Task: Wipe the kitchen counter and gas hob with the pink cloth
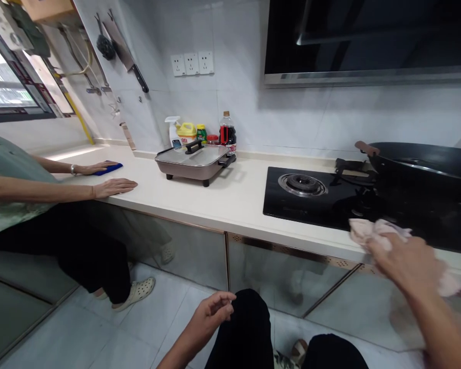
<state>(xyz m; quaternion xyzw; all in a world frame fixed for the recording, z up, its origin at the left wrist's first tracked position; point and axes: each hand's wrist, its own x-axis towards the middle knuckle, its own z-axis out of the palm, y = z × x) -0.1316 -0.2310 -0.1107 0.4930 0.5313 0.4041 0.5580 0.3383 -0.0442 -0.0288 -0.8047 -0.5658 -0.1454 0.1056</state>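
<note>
My right hand [411, 261] presses a pale pinkish cloth [363, 230] at the front edge of the black gas stove [322, 207], on its right half. The hand is slightly blurred, and a loose end of the cloth hangs out on its far side. My left hand [213, 313] hovers over my knee in front of the cabinets, its fingers loosely curled, the thumb apart and nothing in it. A round burner [302, 184] lies bare on the stove's left. On the right side sits a large black wok [426, 166] with a wooden-coloured handle.
A lidded electric pan [194, 165] stands on the white counter [238, 197]. Behind it are a spray bottle [173, 132], a yellow jug [187, 130] and a dark sauce bottle [227, 130]. At left, another person's hand rests on a blue cloth [109, 168]. A cleaver [125, 51] hangs above.
</note>
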